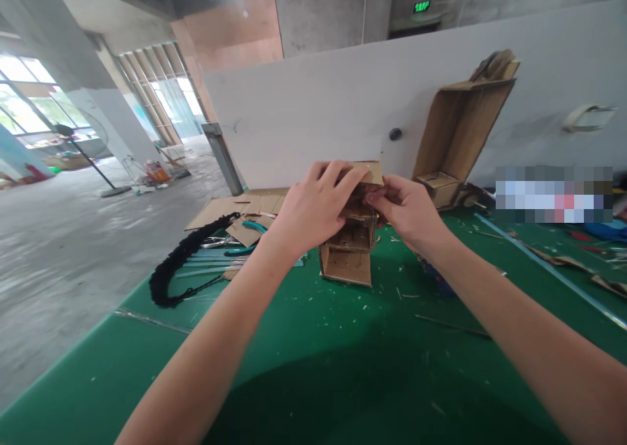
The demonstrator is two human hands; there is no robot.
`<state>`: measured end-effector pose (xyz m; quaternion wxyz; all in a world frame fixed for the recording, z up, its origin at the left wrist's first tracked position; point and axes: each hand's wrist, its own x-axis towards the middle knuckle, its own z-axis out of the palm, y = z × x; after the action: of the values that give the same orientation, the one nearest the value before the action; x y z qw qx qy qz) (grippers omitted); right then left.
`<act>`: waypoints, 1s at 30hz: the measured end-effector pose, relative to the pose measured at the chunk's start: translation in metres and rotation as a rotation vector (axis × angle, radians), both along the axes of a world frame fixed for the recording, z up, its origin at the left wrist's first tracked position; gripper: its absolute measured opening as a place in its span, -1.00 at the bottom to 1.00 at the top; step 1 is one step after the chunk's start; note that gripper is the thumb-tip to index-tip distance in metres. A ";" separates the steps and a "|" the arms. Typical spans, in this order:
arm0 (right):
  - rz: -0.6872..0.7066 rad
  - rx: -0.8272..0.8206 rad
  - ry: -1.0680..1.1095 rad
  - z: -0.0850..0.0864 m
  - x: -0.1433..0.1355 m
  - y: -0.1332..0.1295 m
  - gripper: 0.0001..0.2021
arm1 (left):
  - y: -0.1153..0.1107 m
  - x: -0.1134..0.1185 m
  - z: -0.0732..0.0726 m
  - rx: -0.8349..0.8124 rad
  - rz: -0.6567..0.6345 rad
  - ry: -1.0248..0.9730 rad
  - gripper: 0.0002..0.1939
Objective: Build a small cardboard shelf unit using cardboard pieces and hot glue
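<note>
A small cardboard shelf (349,262) with stacked open compartments stands upright on the green table. My left hand (318,203) grips its upper part, with the fingers bent over the top panel and the thumb lower at the front. At the upper right edge, just under the top panel, my right hand (404,206) has its thumb and fingertips pinched together. Whatever lies between those fingertips is too small or hidden to make out. Both hands cover much of the upper compartments.
Left of the shelf lie flat cardboard (220,211), a fuzzy black strip (169,272), teal-handled pliers (240,252) and clear strips (200,262). A tall open cardboard piece (460,128) leans on the white partition (313,105). A long pale strip (553,272) and scraps lie right.
</note>
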<state>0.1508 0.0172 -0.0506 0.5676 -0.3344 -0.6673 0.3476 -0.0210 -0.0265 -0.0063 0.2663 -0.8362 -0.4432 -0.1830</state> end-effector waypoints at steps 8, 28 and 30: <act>-0.033 0.037 -0.025 -0.002 0.000 0.002 -0.89 | 0.000 0.001 -0.001 0.028 0.046 0.024 -0.31; -0.124 0.098 -0.073 -0.004 -0.002 0.002 -0.90 | 0.001 0.003 -0.001 0.027 0.027 0.027 -0.32; -0.073 0.040 -0.075 -0.001 0.000 0.000 -0.88 | 0.001 0.002 -0.001 0.024 0.026 0.019 -0.32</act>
<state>0.1511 0.0175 -0.0516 0.5610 -0.3601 -0.6823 0.3003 -0.0191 -0.0252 -0.0076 0.2828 -0.8288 -0.4494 -0.1765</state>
